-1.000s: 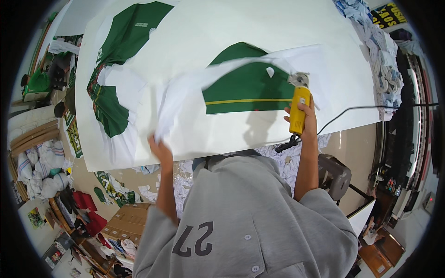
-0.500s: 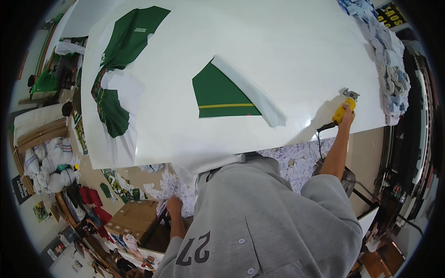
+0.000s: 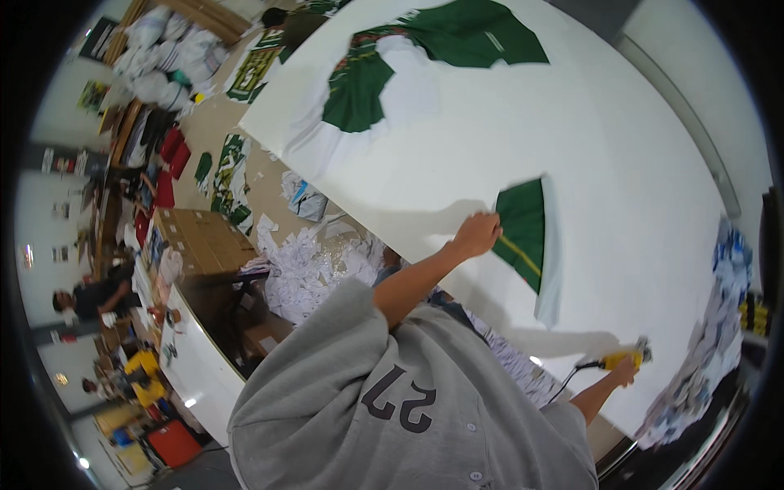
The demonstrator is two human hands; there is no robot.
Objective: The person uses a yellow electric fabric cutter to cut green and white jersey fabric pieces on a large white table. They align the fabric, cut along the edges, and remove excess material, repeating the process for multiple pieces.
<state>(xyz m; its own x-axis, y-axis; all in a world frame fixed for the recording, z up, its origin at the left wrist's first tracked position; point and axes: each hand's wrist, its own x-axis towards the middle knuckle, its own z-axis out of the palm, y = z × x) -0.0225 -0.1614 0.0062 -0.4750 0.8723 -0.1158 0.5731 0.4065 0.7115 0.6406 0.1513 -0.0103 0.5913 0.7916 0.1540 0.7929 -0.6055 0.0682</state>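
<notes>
A cut green fabric piece (image 3: 520,224) with a yellow stripe lies on the white tabletop, a pale white strip of cloth (image 3: 552,269) along its right side. My left hand (image 3: 478,235) is at the left edge of this piece, fingers curled and closed on that edge; the fingertips are partly hidden. Further right, my right hand (image 3: 625,372) grips a yellow handheld electric cutter (image 3: 611,360), whose metal head points right. A dark cord runs from its back toward my body. The cutter rests on or just above the table; I cannot tell which.
At the far side of the white table (image 3: 621,163) lie more green and white fabric pieces (image 3: 482,37). Stacked cloth bundles (image 3: 704,343) line the right edge. White scraps (image 3: 302,273) cover the floor at left, beside a cardboard box (image 3: 200,241). Other people are in the left background.
The view has turned leftward. My left hand has risen from beside my body to the green fabric piece. My right hand still holds the cutter near the table's right side.
</notes>
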